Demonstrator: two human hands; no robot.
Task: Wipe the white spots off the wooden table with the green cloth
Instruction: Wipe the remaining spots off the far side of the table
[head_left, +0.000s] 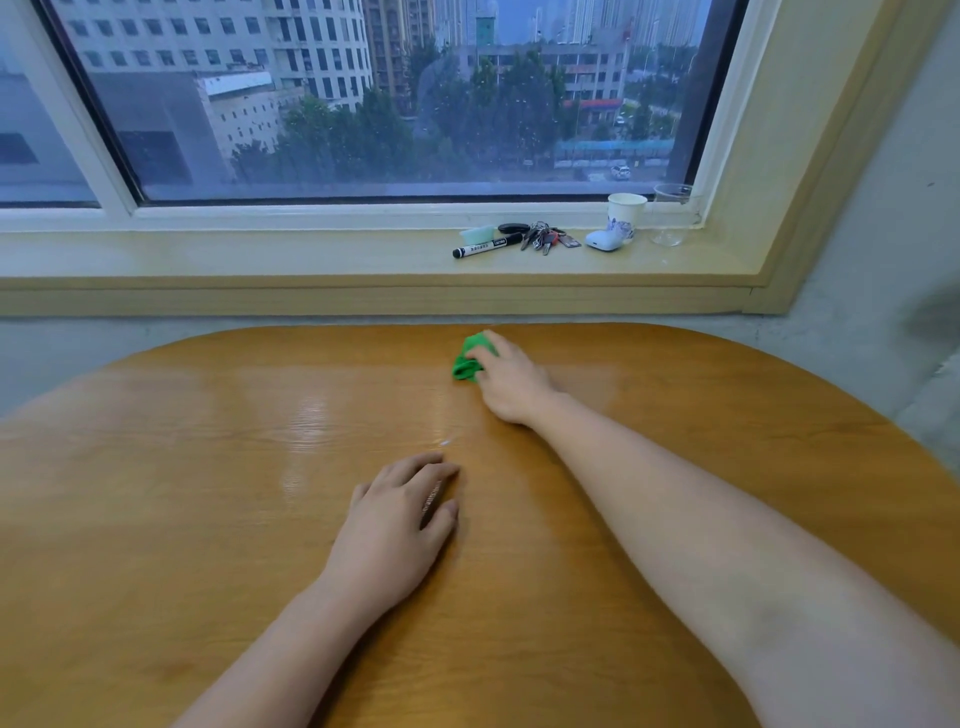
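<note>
My right hand (511, 382) presses the bunched green cloth (467, 361) on the bench (208, 467) near its far edge, fingers closed around it. My left hand (397, 525) rests flat near the middle, fingers loosely spread, holding nothing.

Green cloth (467, 358): near half hidden under the right hand (511, 382), so the grip on it cannot be judged. Worktop (208, 467): near edge and both side ends cut off by the frame. Marker (485, 246) on the sill: label print too small to read.
</note>
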